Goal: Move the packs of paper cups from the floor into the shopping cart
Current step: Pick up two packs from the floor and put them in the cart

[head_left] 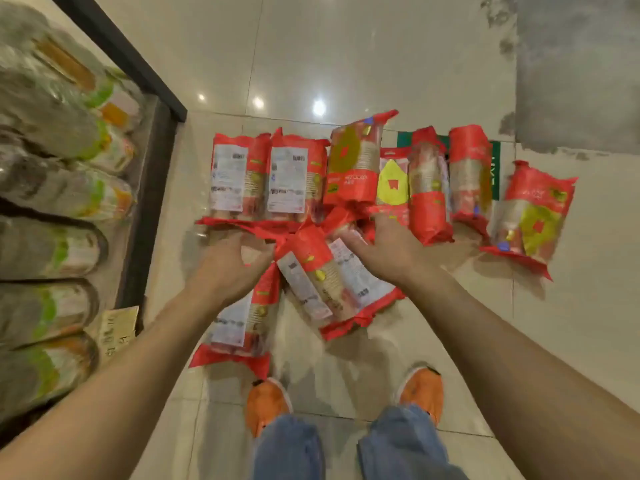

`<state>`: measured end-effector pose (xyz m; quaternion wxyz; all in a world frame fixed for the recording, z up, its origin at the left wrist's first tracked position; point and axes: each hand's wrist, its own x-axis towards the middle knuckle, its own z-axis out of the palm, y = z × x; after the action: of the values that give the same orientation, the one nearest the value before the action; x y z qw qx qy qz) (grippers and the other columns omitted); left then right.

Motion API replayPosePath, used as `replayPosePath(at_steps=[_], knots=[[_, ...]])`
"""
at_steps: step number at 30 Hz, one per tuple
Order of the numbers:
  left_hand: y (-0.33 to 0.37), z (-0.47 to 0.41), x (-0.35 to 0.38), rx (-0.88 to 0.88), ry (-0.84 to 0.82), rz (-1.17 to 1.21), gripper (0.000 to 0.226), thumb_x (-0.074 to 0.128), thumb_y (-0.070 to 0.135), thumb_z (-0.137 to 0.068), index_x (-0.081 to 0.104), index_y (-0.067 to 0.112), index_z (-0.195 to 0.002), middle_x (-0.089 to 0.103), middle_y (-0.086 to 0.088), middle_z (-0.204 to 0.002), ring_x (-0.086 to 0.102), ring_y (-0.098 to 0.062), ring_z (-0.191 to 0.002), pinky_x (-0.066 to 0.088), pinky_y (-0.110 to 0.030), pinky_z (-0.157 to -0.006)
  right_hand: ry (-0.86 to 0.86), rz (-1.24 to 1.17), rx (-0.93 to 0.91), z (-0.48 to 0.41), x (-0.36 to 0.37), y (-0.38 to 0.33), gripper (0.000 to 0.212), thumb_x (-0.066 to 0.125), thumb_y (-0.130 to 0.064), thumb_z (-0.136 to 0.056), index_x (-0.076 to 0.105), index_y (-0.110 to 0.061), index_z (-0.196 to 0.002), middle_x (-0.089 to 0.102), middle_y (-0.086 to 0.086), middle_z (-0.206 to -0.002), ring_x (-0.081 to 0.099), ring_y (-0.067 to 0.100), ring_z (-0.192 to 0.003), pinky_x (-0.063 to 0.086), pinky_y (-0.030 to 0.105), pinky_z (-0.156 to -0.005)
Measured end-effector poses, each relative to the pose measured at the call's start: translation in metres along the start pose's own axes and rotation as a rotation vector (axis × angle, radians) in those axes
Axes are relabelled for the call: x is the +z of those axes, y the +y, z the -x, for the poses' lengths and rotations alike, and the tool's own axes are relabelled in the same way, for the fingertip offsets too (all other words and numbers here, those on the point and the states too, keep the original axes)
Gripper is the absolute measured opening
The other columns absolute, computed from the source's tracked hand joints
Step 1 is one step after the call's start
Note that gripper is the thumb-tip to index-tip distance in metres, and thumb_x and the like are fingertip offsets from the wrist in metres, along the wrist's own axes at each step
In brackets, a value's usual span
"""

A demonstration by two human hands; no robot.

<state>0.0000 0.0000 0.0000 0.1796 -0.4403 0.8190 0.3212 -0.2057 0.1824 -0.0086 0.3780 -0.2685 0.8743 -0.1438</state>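
Packs of paper cups (304, 271) are lying on the floor (346, 64), the near ones bunching between both hands. Left hand (225, 261) is curling round a red end seam; right hand (384, 251) is lying spread on top. Squeezing bodies, not seams, is looking safer.

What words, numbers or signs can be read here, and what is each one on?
Nothing can be read for certain.
On the red band of one pack of paper cups: white lettering, too blurred.
On the white back labels: small print and barcodes, too small.
On the green floor sign: white letters, partly hidden, unreadable.
On the yellowish shelf tag: dark figures, too blurred.
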Motion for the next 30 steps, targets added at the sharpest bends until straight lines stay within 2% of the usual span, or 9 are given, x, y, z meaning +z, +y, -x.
replayPosePath(at_steps=[2,6,9,13,16,19,22,25,30], knots=[[-0.027,-0.014,0.029,-0.008,0.041,0.016,0.053,0.071,0.047,-0.099,0.064,0.015,-0.140,0.059,0.007,-0.131,0.056,-0.015,-0.125,0.037,-0.027,-0.096,-0.011,0.013,0.021,-0.021,0.032,0.014,0.088,0.052,-0.076,-0.096,0.047,-0.009,-0.153,0.060,0.018,-0.148,0.058,0.041,-0.133,0.051,0.053,-0.106],[-0.099,-0.040,0.086,-0.233,-0.001,-0.059,0.089,0.073,0.052,-0.095,0.040,0.003,-0.161,0.045,-0.024,-0.164,0.045,-0.043,-0.150,0.041,-0.052,-0.118,-0.016,0.098,0.104,-0.049,0.084,0.041,0.089,0.054,-0.068,-0.100,0.040,-0.002,-0.158,0.049,0.026,-0.157,0.048,0.045,-0.143,0.040,0.051,-0.113],[-0.142,-0.049,0.112,-0.374,0.003,-0.014,0.099,0.080,0.053,-0.088,0.036,0.000,-0.160,0.045,-0.028,-0.161,0.047,-0.048,-0.146,0.043,-0.058,-0.117,0.021,0.101,0.151,-0.065,0.112,0.060,0.090,0.057,-0.071,-0.096,0.043,-0.004,-0.155,0.050,0.025,-0.153,0.048,0.045,-0.140,0.041,0.051,-0.110],[-0.220,-0.064,0.151,-0.507,-0.034,0.144,0.124,0.081,0.087,-0.057,0.049,0.015,-0.152,0.067,-0.016,-0.145,0.066,-0.045,-0.128,0.055,-0.059,-0.107,0.071,0.082,0.206,-0.086,0.136,0.082,0.094,0.058,-0.075,-0.093,0.045,-0.004,-0.153,0.050,0.022,-0.151,0.043,0.043,-0.141,0.035,0.049,-0.116],[-0.215,-0.055,0.153,-0.534,-0.104,0.355,0.103,0.086,0.063,-0.080,0.045,0.010,-0.158,0.068,-0.017,-0.146,0.069,-0.040,-0.129,0.052,-0.054,-0.113,0.113,0.096,0.242,-0.101,0.139,0.091,0.092,0.059,-0.077,-0.092,0.047,-0.007,-0.151,0.047,0.020,-0.151,0.040,0.042,-0.143,0.036,0.053,-0.115],[-0.220,-0.051,0.161,-0.452,-0.122,0.475,0.079,0.086,0.066,-0.072,0.070,0.019,-0.133,0.083,-0.002,-0.119,0.081,-0.024,-0.104,0.062,-0.054,-0.101,0.141,0.057,0.251,-0.109,0.142,0.098,0.091,0.067,-0.076,-0.087,0.046,-0.010,-0.147,0.045,0.017,-0.148,0.045,0.041,-0.141,0.039,0.054,-0.113],[-0.223,-0.054,0.166,-0.438,-0.107,0.575,0.064,0.088,0.056,-0.081,0.073,0.018,-0.129,0.086,0.001,-0.110,0.084,-0.019,-0.094,0.066,-0.046,-0.092,0.122,-0.089,0.257,-0.110,0.151,0.102,0.092,0.076,-0.069,-0.085,0.038,-0.011,-0.146,0.046,0.017,-0.145,0.052,0.041,-0.133,0.046,0.052,-0.107],[-0.210,-0.055,0.169,-0.413,-0.159,0.667,0.028,0.081,0.038,-0.094,0.075,0.021,-0.115,0.087,0.010,-0.090,0.083,-0.007,-0.078,0.061,-0.030,-0.076,0.096,-0.144,0.276,-0.108,0.157,0.104,0.097,0.078,-0.072,-0.081,0.031,-0.016,-0.145,0.063,0.015,-0.137,0.063,0.040,-0.125,0.052,0.055,-0.103],[-0.187,-0.055,0.172,-0.401,-0.133,0.822,0.061,0.084,0.053,-0.077,0.074,0.018,-0.127,0.086,-0.003,-0.110,0.084,-0.024,-0.099,0.063,-0.049,-0.100,0.111,-0.116,0.288,-0.097,0.159,0.100,0.085,0.071,-0.079,-0.081,0.049,-0.013,-0.130,0.066,0.010,-0.127,0.066,0.036,-0.119,0.054,0.047,-0.093]])
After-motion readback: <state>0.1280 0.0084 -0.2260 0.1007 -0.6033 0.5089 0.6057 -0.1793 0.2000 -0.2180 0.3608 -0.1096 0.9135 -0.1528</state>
